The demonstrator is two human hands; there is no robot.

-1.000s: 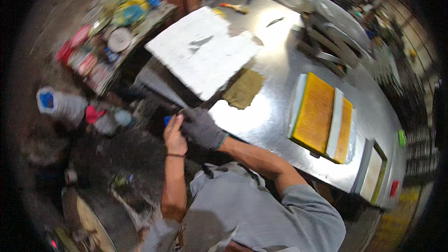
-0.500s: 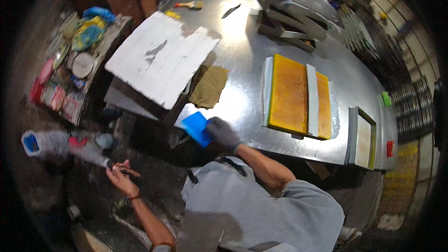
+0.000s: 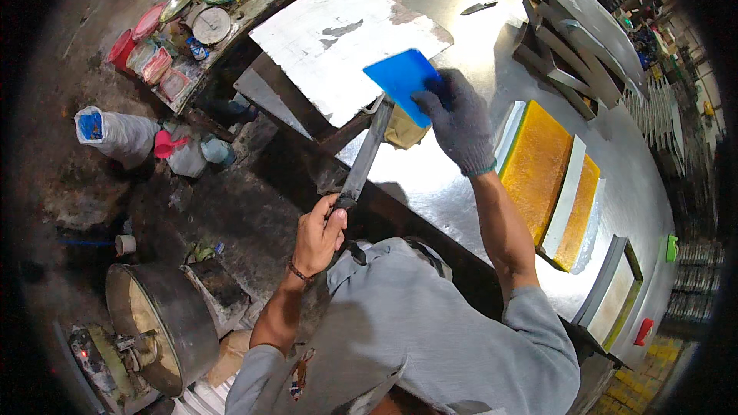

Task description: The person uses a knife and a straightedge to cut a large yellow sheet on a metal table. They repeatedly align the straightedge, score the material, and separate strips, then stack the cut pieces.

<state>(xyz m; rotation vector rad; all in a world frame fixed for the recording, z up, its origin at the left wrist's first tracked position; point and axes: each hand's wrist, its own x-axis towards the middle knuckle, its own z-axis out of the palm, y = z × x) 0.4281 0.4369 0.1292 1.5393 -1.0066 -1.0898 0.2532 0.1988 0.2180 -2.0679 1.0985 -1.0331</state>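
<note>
As I follow the scene from afar through the head camera, a white sack (image 3: 115,134) stands at far left, with a metal drum (image 3: 173,323) below it in view. Next comes the bare left hand (image 3: 317,238), wrapped round the dark handle (image 3: 345,201) of a long grey blade (image 3: 367,150). From there the blade's long axis runs up and slightly right, its far end beside a white board (image 3: 330,69) and a brown cloth (image 3: 403,132) on the tabletop (image 3: 442,192). Just right of that end, the gloved right hand (image 3: 461,123) pinches a flat blue sheet (image 3: 403,84) between thumb and fingers. The sheet lies up and right of the left hand, roughly in line with the blade, with the right hand at its right edge; I cannot tell whether blade and sheet touch. Both hands are occupied, neither spread wide. Farther right sit a yellow slab (image 3: 538,165) crossed by a grey strip (image 3: 567,196), a grey-sided frame (image 3: 601,284) and a small red object (image 3: 644,332)
</note>
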